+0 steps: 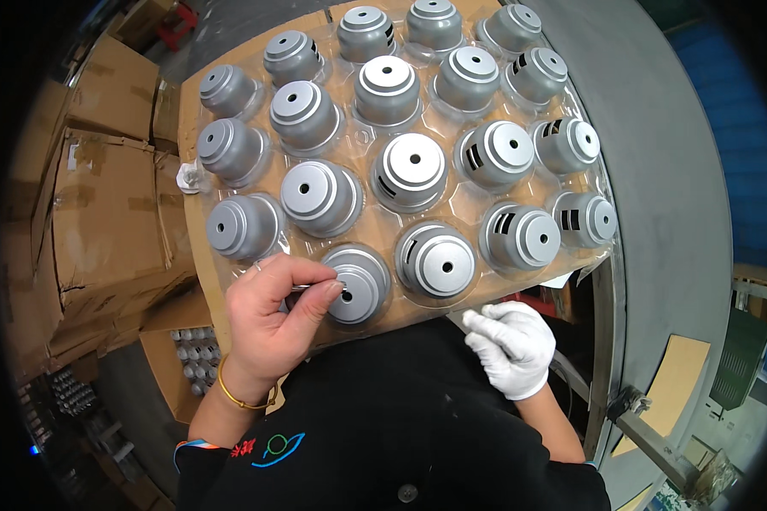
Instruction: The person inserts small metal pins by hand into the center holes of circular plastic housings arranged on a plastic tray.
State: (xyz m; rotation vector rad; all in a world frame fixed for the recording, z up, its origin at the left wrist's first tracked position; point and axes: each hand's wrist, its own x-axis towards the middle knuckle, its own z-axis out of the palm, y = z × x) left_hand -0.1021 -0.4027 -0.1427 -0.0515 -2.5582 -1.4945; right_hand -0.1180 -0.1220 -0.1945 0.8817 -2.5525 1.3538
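Note:
My bare left hand point(273, 315), with a gold bracelet at the wrist, pinches thumb and forefinger together over a silver-grey, stepped dome-shaped cup point(365, 295) in the front row. A thin shiny piece shows at the fingers, too small to name. In a white glove, my right hand point(513, 347) is held off the front edge with its fingers curled in; whatever they may hold is hidden. Nearest to it stands another grey cup point(446, 264) with a dark slot in its side. Several such cups, each with a hole on top, sit in rows in a clear plastic tray point(362, 136).
Under the tray lies brown cardboard point(194, 111). Large cardboard boxes point(102, 200) are stacked at left, and an open carton point(158, 358) below them holds small metal parts. A grey surface point(660, 213) and a metal bar point(656, 447) border the right side.

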